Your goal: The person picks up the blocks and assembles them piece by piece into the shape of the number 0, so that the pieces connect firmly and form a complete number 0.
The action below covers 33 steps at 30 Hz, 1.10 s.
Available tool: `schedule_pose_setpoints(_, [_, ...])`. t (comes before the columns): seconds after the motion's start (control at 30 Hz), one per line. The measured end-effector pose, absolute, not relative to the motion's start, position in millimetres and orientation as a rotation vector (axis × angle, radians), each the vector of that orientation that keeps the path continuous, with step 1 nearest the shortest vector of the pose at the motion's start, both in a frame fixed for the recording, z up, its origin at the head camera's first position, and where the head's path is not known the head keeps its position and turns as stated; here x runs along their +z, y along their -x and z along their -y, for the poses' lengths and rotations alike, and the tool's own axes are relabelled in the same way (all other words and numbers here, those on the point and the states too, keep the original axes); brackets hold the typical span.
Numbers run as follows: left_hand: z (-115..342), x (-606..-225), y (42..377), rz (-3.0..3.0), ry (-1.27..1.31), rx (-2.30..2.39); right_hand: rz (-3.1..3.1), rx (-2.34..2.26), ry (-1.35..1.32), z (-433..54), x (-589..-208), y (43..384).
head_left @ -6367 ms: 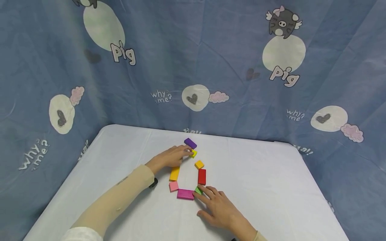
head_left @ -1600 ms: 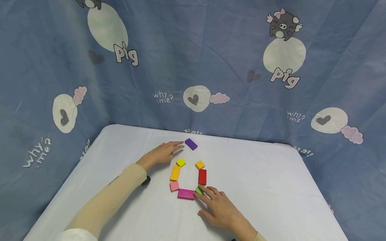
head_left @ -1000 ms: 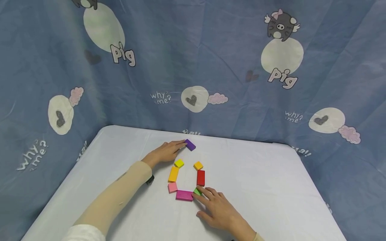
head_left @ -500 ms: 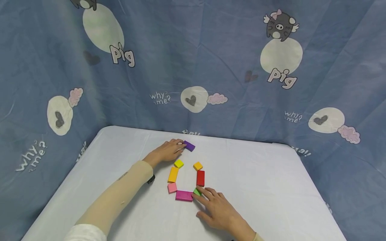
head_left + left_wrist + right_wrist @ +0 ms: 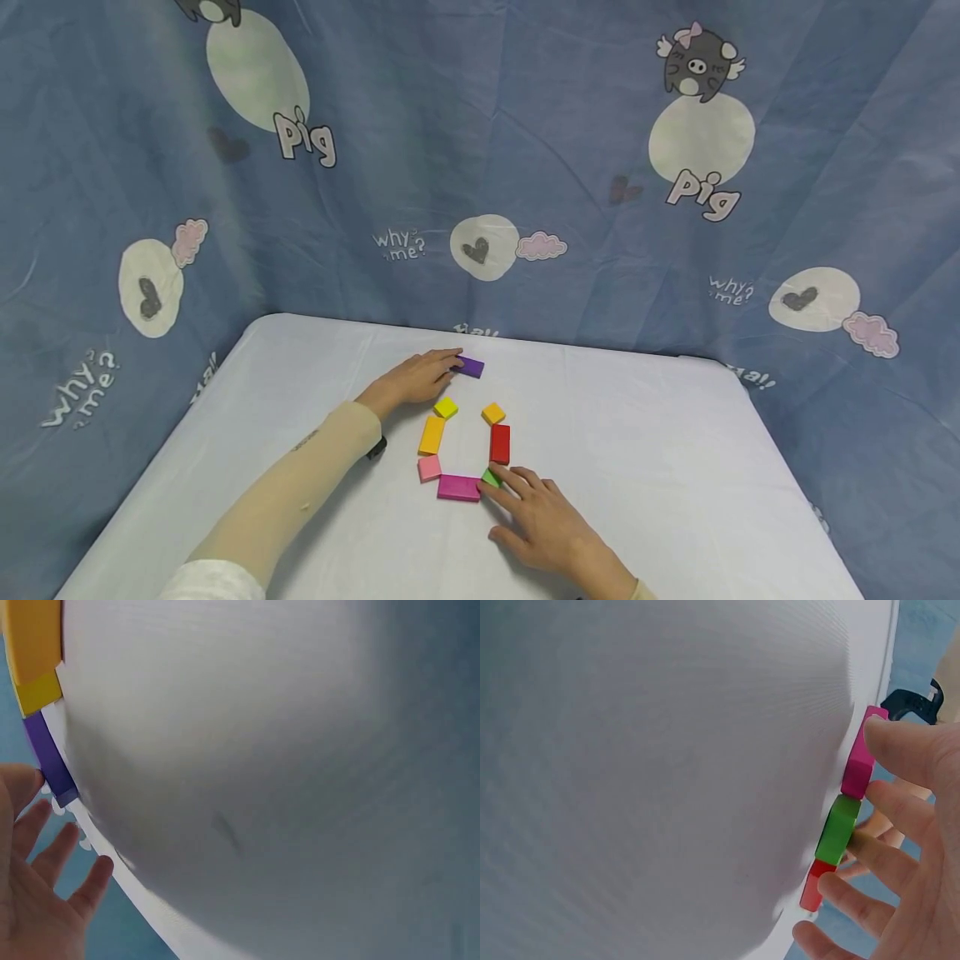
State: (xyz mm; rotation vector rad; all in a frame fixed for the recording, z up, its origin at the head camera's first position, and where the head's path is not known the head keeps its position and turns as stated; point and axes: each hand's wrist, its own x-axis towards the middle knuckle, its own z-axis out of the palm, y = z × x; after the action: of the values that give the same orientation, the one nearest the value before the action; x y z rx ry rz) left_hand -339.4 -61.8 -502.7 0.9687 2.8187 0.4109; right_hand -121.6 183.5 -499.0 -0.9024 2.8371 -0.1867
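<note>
At the far side of the table my left hand (image 5: 412, 379) touches the left end of a purple block (image 5: 471, 367) with its fingertips. In the left wrist view the visible fingers are spread and fairly straight beside the purple block (image 5: 49, 756). Nearer, my right hand (image 5: 551, 525) rests with extended fingertips on a green block (image 5: 490, 477), partly covering it. The right wrist view shows the green block (image 5: 838, 829) between a magenta block (image 5: 859, 769) and a red block (image 5: 816, 889), with the fingers loosely spread alongside.
A yellow block (image 5: 446, 407), an orange-yellow block (image 5: 431, 436), a pink block (image 5: 429, 468) and a small orange block (image 5: 492, 413) lie in a curve with the others. They sit on a white table (image 5: 660, 467). A blue printed curtain (image 5: 585, 150) hangs behind.
The left hand has left the yellow block, which now sits by the orange-yellow one, and reached the purple block. The purple block has turned from diagonal to more sideways. The right hand stays put.
</note>
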Motion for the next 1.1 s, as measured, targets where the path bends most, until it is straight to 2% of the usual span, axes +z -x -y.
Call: schedule_pose_setpoints(1.1, [63.8,-506.8,333.7,-2.816,-1.082,0.579,-2.83,-0.202,0.891,-182.6,-498.3,122.1])
